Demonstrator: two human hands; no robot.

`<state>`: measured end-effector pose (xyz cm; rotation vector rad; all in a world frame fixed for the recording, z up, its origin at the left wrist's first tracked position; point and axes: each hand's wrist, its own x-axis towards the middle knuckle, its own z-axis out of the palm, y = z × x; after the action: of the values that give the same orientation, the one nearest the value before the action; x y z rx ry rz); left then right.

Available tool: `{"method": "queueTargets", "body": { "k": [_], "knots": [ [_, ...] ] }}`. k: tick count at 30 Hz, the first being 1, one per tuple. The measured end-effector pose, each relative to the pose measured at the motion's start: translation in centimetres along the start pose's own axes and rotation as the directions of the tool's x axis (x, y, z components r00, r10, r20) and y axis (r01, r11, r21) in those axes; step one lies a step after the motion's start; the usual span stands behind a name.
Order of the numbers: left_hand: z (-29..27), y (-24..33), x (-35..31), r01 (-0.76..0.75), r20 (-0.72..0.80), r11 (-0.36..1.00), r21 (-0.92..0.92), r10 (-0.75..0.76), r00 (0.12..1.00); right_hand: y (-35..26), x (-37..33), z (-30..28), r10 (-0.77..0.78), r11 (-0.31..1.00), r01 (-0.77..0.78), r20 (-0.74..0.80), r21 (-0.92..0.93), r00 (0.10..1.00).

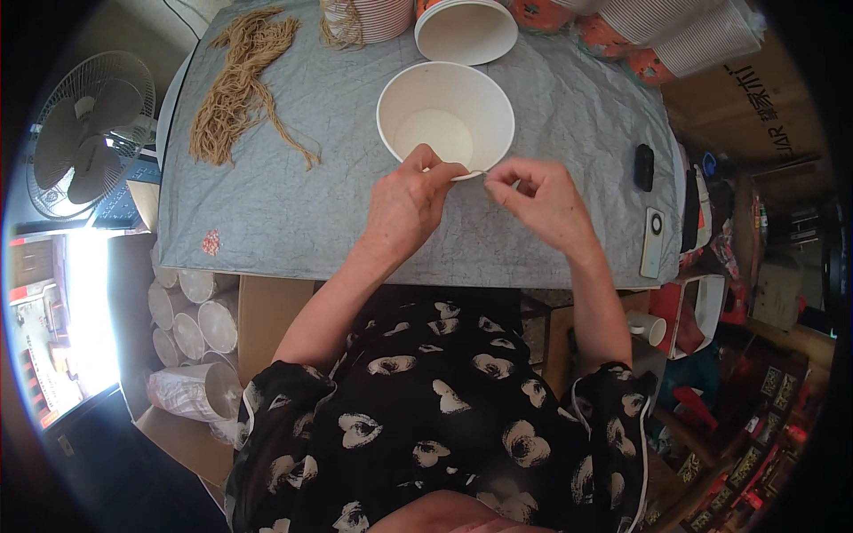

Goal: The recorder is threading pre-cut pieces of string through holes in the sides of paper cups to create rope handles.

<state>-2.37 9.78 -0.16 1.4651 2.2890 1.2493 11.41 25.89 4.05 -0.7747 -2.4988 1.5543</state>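
Note:
A white paper bucket (487,120) stands on the grey-covered table in front of me, its mouth facing up. My left hand (407,202) is closed at the near rim, thumb and fingers pinching the edge. Just to its right, my right hand (544,202) is closed in a pinch beside the rim. Between the two sets of fingertips runs a short, thin piece of twine (477,173); its ends are hidden in the fingers. A loose bundle of brown twine (240,98) lies at the far left of the table.
At the back are a tilted bucket (466,34), a bucket stack (380,19) draped with twine, and plastic-wrapped stacks (693,44). A phone (653,242) and small black case (643,167) lie at right. A fan (89,133) stands left; wrapped containers (188,333) fill a carton below.

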Motion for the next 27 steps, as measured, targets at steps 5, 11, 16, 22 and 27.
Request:
{"method": "queueTargets", "body": {
  "k": [5,11,16,22,27],
  "knots": [
    [0.3,0.0,0.2,-0.010,0.000,1.000,-0.012,0.010,1.000,2.9,-1.1,5.0,-0.089,0.995,0.068,-0.367,-0.070,0.926],
    [0.2,0.3,0.2,0.021,-0.018,1.000,-0.010,-0.021,1.000,3.5,-0.1,7.5,0.034,0.979,0.063,-0.459,0.194,0.888],
    [-0.2,-0.4,0.1,0.005,-0.002,1.000,-0.012,-0.005,1.000,3.9,-0.5,6.9,0.035,0.952,0.090,-0.395,0.294,0.918],
    [-3.0,-1.8,1.0,-0.082,0.141,0.996,-0.023,0.085,0.986,2.2,-2.8,2.9,-0.095,0.978,0.136,-0.243,0.160,0.965],
    [-3.9,-1.9,1.7,-0.107,0.175,0.994,0.004,0.105,0.979,0.5,-3.6,0.7,-0.155,0.949,0.174,-0.092,0.265,0.984]
  ]
}}
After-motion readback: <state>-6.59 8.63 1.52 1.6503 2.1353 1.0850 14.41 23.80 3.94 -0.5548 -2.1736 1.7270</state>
